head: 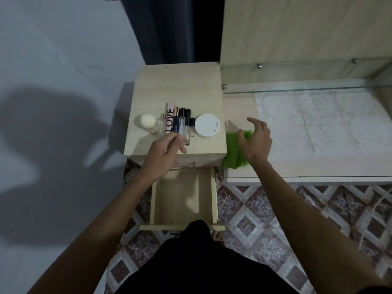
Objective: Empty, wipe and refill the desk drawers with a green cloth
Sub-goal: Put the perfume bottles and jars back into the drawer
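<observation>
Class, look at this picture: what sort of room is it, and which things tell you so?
Probably a bedroom dressing corner: perfume bottles and a white cream jar on a small drawer unit, beside a lace-covered vanity table.

Two bare arms come in from the bottom corners of the frame, with no sleeves on them. The left hand [164, 154] and the right hand [255, 143] wear no rings, no watch and no gloves. At the bottom middle are dark black clothes. Bare toes [218, 236] peek out just beside the black cloth.
</observation>
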